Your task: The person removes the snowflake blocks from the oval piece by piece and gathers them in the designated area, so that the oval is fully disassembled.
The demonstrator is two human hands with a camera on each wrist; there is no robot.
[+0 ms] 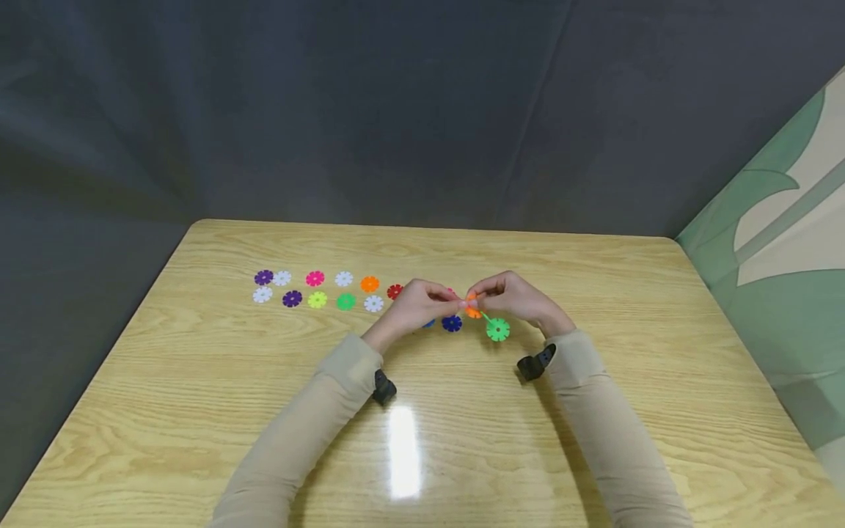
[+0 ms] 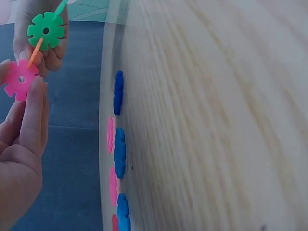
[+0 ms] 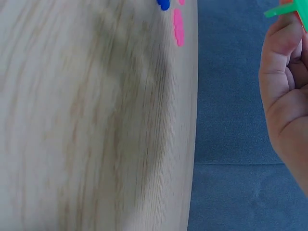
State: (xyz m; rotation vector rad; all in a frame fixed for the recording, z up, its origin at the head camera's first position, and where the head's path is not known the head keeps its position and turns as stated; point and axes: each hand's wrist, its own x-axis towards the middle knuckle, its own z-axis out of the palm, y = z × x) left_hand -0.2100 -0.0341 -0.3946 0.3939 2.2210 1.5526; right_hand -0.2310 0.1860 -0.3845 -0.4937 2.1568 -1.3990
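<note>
Above the table's far half, my left hand (image 1: 417, 306) and right hand (image 1: 518, 301) meet fingertip to fingertip. A pink notched plastic disc (image 2: 20, 85) is pinched between the left thumb and fingers. The right hand pinches an orange notched disc (image 1: 473, 311), which appears edge-on in the left wrist view, its end against the pink one. Linked beyond the orange disc are a green notched disc (image 2: 54, 32) and another green disc (image 1: 498, 336), forming a short chain that hangs toward the right wrist. In the right wrist view a green piece (image 3: 284, 8) sticks out past the fingers.
Two rows of notched discs lie left of and beneath the hands, among them a purple disc (image 1: 293, 298), an orange disc (image 1: 370, 284) and a dark blue disc (image 1: 452, 323). The wooden table (image 1: 462, 440) ends at a dark curtain (image 1: 396, 110).
</note>
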